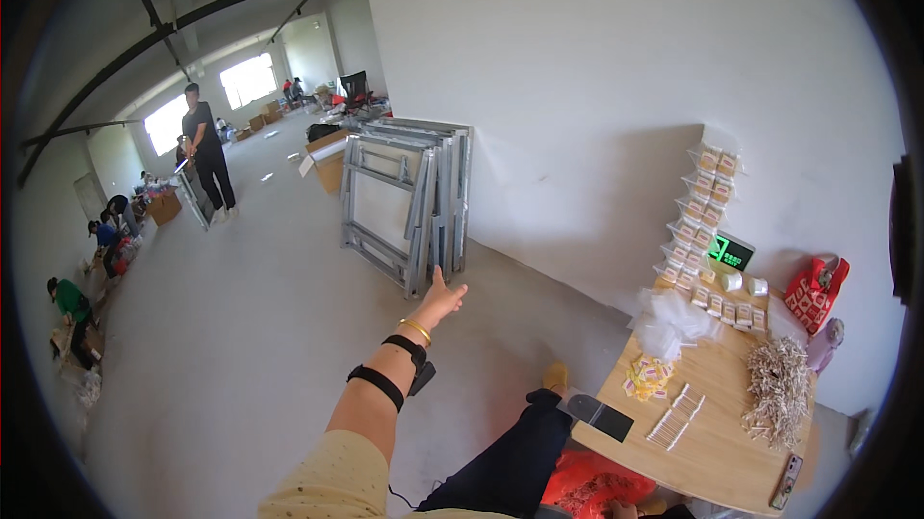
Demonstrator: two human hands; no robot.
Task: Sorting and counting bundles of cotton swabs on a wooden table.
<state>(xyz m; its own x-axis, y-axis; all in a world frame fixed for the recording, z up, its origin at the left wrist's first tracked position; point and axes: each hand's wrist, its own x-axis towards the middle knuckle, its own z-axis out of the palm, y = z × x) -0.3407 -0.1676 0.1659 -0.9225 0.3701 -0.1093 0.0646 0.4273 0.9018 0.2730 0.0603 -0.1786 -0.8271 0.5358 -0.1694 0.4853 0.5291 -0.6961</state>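
Note:
My left hand [443, 298] reaches out over the floor, its fingers apart and nothing in it. A gold bangle and black straps circle that wrist and forearm. In the picture it lies just below the folded grey metal frames [423, 201] leaning by the wall, apparently without touching them. Of my right hand [624, 510], only what looks like a bit of fingers shows at the lower edge; what it does is hidden. On the wooden table [717, 466] to my right lie a row of cotton swabs [677, 417], a swab heap [778, 389], yellow paper slips [650, 377] and clear plastic bags [674, 322].
Stacked packs [695, 216] rise at the table's far end beside a green sign [731, 251] and a red bag [816, 295]. A black flat piece [601, 418] overhangs the table edge. Ahead left stands a person [204, 148]; others bend over goods along the left wall.

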